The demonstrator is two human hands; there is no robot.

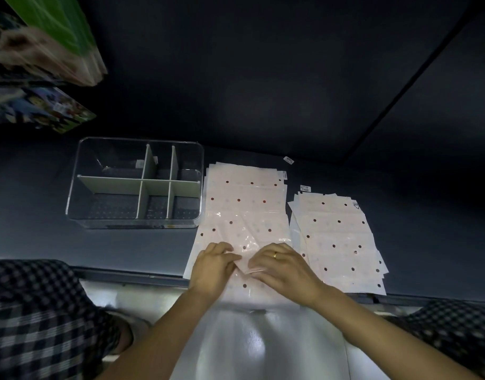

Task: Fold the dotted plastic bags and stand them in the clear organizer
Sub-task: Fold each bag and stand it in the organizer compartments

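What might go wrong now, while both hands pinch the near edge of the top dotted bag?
The left hand and right hand lift one bag from a loose stack; sheets beneath may drag along. The stack's near end overhangs the table edge, so bags could slip off. The clear organizer is close and might get bumped.
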